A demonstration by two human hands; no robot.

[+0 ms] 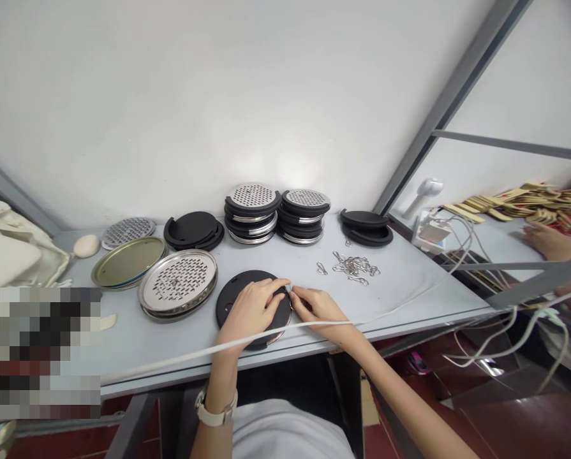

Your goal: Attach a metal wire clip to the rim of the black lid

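Observation:
A round black disc (232,294) with a metal rim lies near the table's front edge. My left hand (252,309) rests on top of it, palm down, its thumb and forefinger reaching to the disc's right edge. At that same edge my right hand (318,306) is pinched on something small that I cannot make out. To the right lies a pile of small metal clips (355,266), with one clip (321,268) apart from it. Perforated metal discs (178,280) are stacked left of the black disc.
Two stacks of black and perforated discs (252,196) (307,199) stand by the wall. Black rings (367,220) lie at back right, a gold lid (128,262) at left. A white cable (189,354) crosses in front. Another person's hand (548,241) is at far right.

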